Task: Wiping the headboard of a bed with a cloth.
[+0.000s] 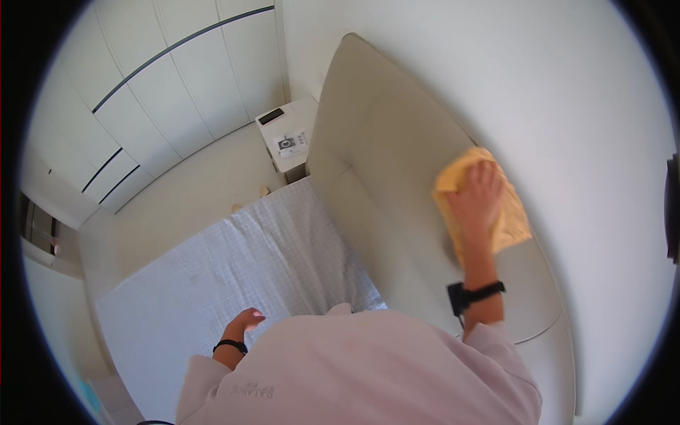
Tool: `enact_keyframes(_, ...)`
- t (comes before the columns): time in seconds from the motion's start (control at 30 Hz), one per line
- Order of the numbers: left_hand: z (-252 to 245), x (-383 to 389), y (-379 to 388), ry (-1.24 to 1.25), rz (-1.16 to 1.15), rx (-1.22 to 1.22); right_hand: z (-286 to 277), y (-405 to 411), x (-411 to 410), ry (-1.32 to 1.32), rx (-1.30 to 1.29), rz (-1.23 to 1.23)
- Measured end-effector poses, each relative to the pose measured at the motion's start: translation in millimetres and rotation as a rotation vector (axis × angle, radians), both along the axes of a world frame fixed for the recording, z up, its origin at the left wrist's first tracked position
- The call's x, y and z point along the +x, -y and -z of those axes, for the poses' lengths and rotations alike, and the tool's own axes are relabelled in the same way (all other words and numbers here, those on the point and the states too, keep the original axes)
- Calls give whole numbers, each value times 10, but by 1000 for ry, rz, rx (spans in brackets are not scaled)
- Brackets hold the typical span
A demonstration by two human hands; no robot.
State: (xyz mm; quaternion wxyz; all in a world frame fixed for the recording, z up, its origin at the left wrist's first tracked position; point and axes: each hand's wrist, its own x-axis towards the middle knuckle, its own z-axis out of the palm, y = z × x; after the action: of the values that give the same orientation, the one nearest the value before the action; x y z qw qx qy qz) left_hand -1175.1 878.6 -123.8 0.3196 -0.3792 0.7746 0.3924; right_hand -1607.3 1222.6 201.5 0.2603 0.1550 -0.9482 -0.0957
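My right hand (479, 199) lies spread on an orange-yellow cloth (512, 223), pressing it against the upper edge of a beige padded headboard (393, 159). Parts of the cloth stick out on both sides of the hand and along the forearm. The fingers rest on top of the cloth, and whether they grip it cannot be told. My left hand (248, 320) hangs over the bed's light grey-blue cover (196, 276), fingers somewhat bent, with nothing seen in it. A dark band sits on each wrist; the right one carries a small black box.
A white bedside table (297, 114) stands by the headboard's far end, with a black phone-like object (271, 116) and a printed packet or paper (291, 143) on it. White cabinets (186, 90) line the far side. A white wall (600, 186) runs behind the headboard. Slippers (264, 191) lie beside the bed.
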Motion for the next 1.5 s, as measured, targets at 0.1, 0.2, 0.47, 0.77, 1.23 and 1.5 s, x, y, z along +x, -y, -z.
enact_keyframes(0.1,-66,-18,25,-3,-78,-37,49,601,-453,47,-26,-86)
enact_keyframes(0.2,-358,-270,-3,34,-94,-21,32,1198,-658,93,-7,-148)
enact_keyframes(0.47,-169,517,488,-460,-854,-211,-56,2067,-1078,89,63,-254)
enact_keyframes(0.77,-328,1331,674,468,-256,187,58,2359,-1198,28,83,-85)
enact_keyframes(1.23,69,-925,2749,-438,-513,334,43,2495,-1414,54,220,140)
enact_keyframes(1.5,-150,-1159,3077,-116,-432,240,127,2470,-1541,-46,177,107)
